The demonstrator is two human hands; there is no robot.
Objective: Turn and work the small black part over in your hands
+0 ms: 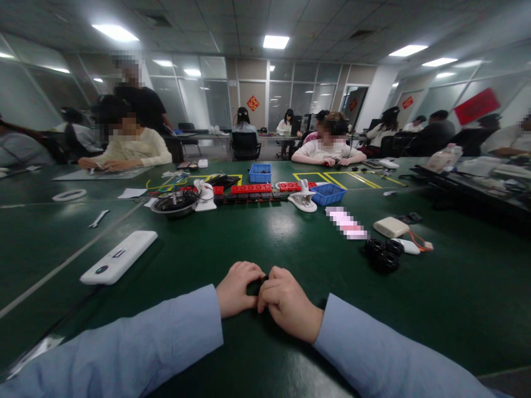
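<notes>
My left hand [239, 288] and my right hand [288, 303] meet low over the green table. Between their fingertips is a small black part [263, 280], mostly covered, so its kind cannot be made out. The left thumb and forefinger curve round it from one side. On the other side, my right fingers are bent closed against it. Both forearms are in light blue sleeves.
A white oblong device [124, 255] lies left, near a wrench [99, 219]. Ahead stand red strips [251, 189], a steel bowl [174, 209], white clamps and blue baskets [328, 193]. Black rings [384, 254] and a cream power bank [390, 227] lie right. People sit across the table.
</notes>
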